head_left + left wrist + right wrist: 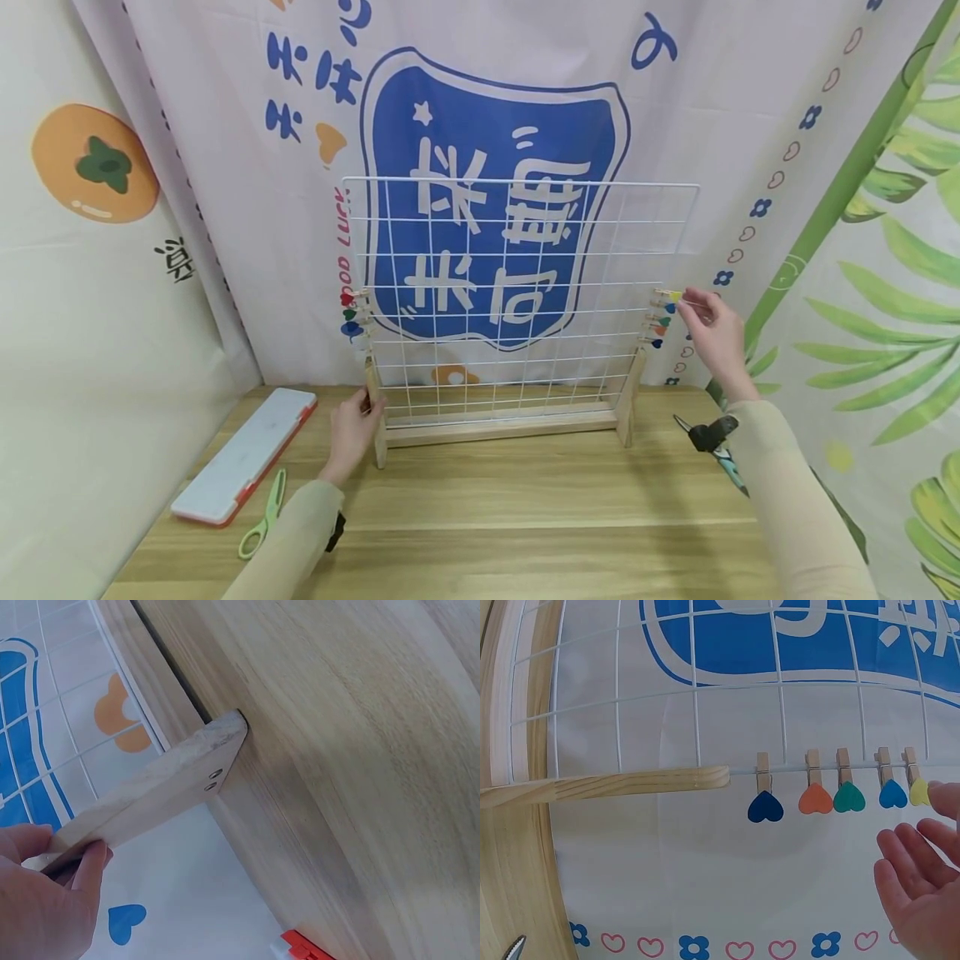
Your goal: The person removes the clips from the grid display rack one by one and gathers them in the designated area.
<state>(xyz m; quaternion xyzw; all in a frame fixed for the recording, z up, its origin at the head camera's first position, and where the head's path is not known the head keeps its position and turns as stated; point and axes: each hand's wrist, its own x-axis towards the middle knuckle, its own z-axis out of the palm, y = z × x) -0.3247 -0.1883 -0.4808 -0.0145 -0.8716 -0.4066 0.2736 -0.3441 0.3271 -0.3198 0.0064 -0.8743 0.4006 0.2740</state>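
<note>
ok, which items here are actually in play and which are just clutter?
In play:
- wire grid rack, left hand gripping its left wooden post
- heart clips on the rack's right edge; right hand at the yellow clip

Lying about:
- green scissors on the table
- white case
- second scissors near the right forearm

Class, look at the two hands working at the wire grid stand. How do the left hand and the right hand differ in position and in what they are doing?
The left hand is low, near the table, gripping the stand's left wooden upright; the right hand is raised at the grid's right edge. The left hand's fingers curl round wood, while the right hand's fingertips touch the yellow heart clip, its other fingers loosely spread. Both wear beige sleeves.
</note>
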